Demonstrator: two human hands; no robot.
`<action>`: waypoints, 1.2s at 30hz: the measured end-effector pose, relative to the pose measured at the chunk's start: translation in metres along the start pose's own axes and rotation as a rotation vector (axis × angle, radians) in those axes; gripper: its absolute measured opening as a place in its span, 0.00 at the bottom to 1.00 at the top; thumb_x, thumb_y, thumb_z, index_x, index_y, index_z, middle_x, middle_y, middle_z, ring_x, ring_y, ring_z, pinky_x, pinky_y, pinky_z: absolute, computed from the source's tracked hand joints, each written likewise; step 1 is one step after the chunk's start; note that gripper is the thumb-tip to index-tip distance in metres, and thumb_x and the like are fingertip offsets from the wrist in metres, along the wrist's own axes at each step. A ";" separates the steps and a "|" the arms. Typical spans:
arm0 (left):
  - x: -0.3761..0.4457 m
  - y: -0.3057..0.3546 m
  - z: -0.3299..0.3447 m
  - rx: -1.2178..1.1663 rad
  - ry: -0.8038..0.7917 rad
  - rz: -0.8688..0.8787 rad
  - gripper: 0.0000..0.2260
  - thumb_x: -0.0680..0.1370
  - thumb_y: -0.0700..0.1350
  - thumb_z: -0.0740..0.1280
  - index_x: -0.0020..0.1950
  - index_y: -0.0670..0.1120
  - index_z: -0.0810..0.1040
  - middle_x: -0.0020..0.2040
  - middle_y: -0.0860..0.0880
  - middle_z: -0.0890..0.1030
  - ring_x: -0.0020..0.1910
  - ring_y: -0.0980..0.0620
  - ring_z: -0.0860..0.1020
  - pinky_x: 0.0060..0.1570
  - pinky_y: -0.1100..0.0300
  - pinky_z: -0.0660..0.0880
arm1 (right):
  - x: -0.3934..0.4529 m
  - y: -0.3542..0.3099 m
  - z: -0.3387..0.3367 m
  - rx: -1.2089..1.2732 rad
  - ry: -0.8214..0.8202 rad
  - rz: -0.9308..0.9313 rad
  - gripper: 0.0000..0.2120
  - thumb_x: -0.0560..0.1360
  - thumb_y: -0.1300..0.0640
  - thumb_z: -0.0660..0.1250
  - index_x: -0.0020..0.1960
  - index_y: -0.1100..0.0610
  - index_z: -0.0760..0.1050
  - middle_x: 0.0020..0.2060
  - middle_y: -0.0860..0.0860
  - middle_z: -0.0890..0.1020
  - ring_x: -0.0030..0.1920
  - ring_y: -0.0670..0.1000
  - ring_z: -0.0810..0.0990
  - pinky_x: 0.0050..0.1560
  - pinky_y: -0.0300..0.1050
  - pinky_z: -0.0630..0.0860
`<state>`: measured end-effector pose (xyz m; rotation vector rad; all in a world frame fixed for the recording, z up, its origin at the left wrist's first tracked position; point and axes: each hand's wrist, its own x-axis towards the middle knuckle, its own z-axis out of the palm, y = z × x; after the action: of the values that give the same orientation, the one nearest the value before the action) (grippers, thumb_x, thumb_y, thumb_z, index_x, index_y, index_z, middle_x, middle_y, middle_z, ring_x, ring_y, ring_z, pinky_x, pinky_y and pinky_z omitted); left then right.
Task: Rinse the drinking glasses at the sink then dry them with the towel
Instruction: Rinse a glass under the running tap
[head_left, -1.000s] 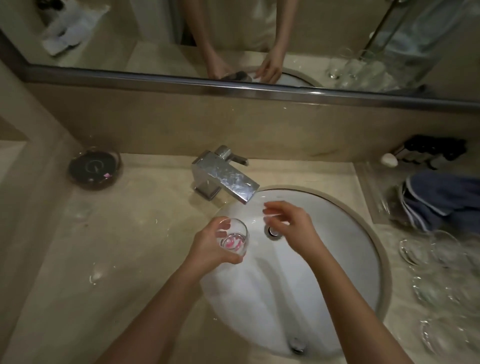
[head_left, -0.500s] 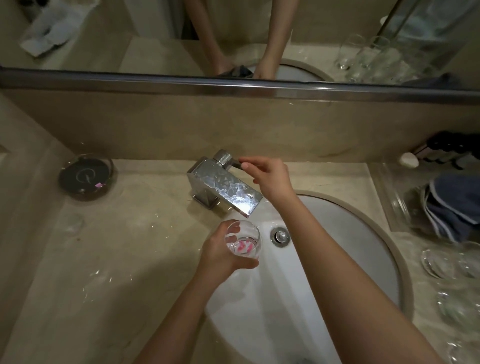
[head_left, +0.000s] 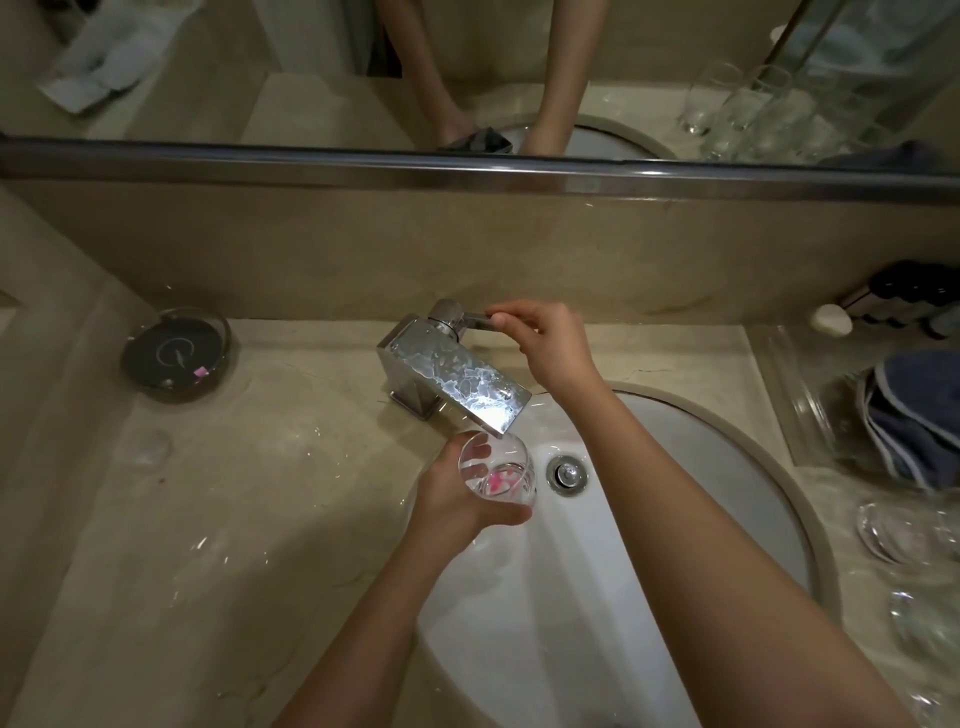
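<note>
My left hand grips a small clear drinking glass with something pink showing at its bottom. It holds the glass upright just under the spout of the chrome faucet, over the white sink. My right hand pinches the faucet's lever handle behind the spout. A dark blue towel with a pale edge lies on the counter at the right. Several more clear glasses lie below it at the right edge.
A round glass dish with a dark insert sits on the beige counter at the left. Dark bottles and a white soap stand at the back right. The mirror above reflects tall glasses. The drain lies right of the held glass.
My right hand rose from the basin to the faucet lever and now pinches it. My left hand brought the glass closer under the spout.
</note>
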<state>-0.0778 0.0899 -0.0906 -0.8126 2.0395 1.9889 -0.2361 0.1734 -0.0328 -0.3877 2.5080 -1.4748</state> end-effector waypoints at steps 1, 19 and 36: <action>0.001 0.000 -0.001 0.006 0.003 -0.001 0.36 0.56 0.34 0.84 0.60 0.50 0.75 0.54 0.56 0.80 0.53 0.55 0.79 0.53 0.55 0.80 | 0.001 0.000 0.000 0.001 -0.002 -0.001 0.10 0.77 0.58 0.68 0.56 0.58 0.82 0.50 0.52 0.85 0.46 0.41 0.78 0.45 0.31 0.71; -0.001 0.012 0.006 -0.169 -0.123 0.006 0.35 0.52 0.43 0.80 0.58 0.50 0.76 0.47 0.51 0.84 0.45 0.46 0.82 0.44 0.54 0.79 | -0.109 0.062 0.003 0.721 -0.439 0.996 0.37 0.77 0.30 0.47 0.50 0.60 0.81 0.38 0.59 0.82 0.33 0.52 0.81 0.33 0.38 0.76; 0.006 0.020 0.011 -0.278 -0.243 -0.007 0.13 0.73 0.44 0.70 0.55 0.39 0.82 0.52 0.39 0.84 0.53 0.43 0.83 0.58 0.55 0.77 | -0.097 0.067 -0.028 0.509 -0.344 0.418 0.14 0.74 0.55 0.72 0.58 0.48 0.76 0.55 0.54 0.76 0.43 0.49 0.80 0.37 0.36 0.75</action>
<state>-0.0948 0.0984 -0.0773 -0.5868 1.6508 2.2727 -0.1614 0.2597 -0.0738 -0.0184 1.7339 -1.6234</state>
